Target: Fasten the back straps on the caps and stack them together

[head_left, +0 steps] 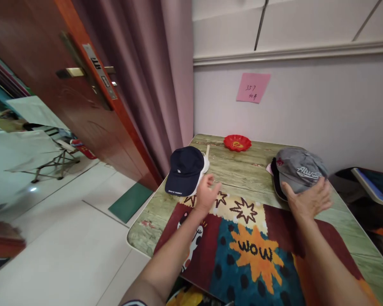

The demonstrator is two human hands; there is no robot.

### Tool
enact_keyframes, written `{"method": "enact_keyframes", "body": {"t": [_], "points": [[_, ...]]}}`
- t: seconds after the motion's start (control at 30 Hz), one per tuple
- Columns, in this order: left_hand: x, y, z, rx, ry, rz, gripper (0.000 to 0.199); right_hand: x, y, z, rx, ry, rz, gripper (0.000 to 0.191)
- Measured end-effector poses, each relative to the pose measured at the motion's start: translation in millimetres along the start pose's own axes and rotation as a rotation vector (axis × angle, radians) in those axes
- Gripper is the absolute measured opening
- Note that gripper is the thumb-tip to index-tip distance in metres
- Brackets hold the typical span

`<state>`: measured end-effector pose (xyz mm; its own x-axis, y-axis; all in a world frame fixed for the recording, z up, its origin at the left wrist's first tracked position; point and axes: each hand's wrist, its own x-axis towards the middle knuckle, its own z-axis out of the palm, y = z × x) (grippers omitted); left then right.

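A navy cap [187, 168] with white lettering lies at the left of the table, brim toward me, over a white cap [206, 163] that is mostly hidden. My left hand [207, 193] is just right of the navy cap, fingers apart and slightly curled, holding nothing. At the right, a grey cap [298, 168] with white lettering rests over a black cap [276, 178]. My right hand [309, 199] is spread in front of the grey cap, thumb and fingers apart. It overlaps the cap's lower edge; I cannot tell whether it touches.
A red scalloped dish [237, 143] stands at the table's back. A colourful mat [225, 242] covers the near part of the wood-patterned table [147, 225]. A pink note [253, 87] is on the wall. At the left are a curtain [140, 68] and an open door [83, 106].
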<state>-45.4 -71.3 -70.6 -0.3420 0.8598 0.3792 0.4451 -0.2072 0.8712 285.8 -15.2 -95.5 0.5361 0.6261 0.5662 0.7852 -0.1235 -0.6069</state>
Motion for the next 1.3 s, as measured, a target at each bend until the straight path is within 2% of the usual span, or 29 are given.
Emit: {"method": "enact_keyframes", "body": {"t": [0.07,0.13,0.17,0.23,0.3,0.4,0.57,0.7,0.77,0.87,0.97,1.03,1.1,1.17,1.3], "points": [[28.4,-1.0,-37.6,0.177,0.209,0.057,0.029,-12.0,-20.6,1.3,0.097,0.025,-0.099,0.104],[58.4,-3.7,-68.3,0.346,0.345,0.038,0.028,-19.1,-44.1,4.9,0.219,-0.012,-0.122,0.095],[71.6,-5.4,-79.5,0.421,0.362,0.005,0.029,-20.8,-55.8,7.1,0.290,-0.043,-0.105,0.087],[92.2,-8.9,-93.0,0.553,0.300,-0.114,0.037,-21.2,-76.6,11.3,0.425,-0.132,-0.004,0.070],[104.8,-11.8,-97.3,0.614,0.218,-0.215,0.040,-19.3,-92.2,13.4,0.587,-0.237,0.093,0.060],[113.9,-13.6,-96.5,0.634,0.182,-0.268,0.028,-14.2,-104.0,9.3,0.792,-0.343,0.201,0.052],[121.2,-3.6,-99.7,0.625,0.210,-0.222,0.017,-1.7,-105.2,-13.4,1.030,-0.428,0.374,0.046],[121.7,20.8,-103.6,0.607,0.262,-0.124,0.017,5.6,-106.4,-29.4,1.066,-0.461,0.431,0.045],[118.5,41.7,-102.4,0.554,0.298,0.022,0.018,6.2,-109.8,-33.7,1.078,-0.491,0.438,0.045],[108.0,84.1,-94.8,0.394,0.340,0.281,0.019,2.5,-118.0,-37.0,1.092,-0.582,0.442,0.046],[91.5,127.1,-79.7,0.191,0.298,0.360,0.018,-5.4,-128.8,-39.5,1.105,-0.746,0.436,0.049],[78.8,145.8,-65.6,0.045,0.247,0.363,0.017,-10.3,-136.4,-42.7,1.145,-0.856,0.417,0.051],[65.6,152.7,-48.9,-0.063,0.187,0.325,0.017,-12.7,-143.3,-47.6,1.232,-0.932,0.407,0.054],[52.2,149.1,-31.3,-0.151,0.118,0.254,0.018,-11.9,-148.2,-53.7,1.347,-0.958,0.433,0.053],[31.2,126.3,-1.6,-0.296,-0.094,0.082,0.022,-4.2,-148.2,-64.3,1.459,-0.856,0.588,0.036]]}}
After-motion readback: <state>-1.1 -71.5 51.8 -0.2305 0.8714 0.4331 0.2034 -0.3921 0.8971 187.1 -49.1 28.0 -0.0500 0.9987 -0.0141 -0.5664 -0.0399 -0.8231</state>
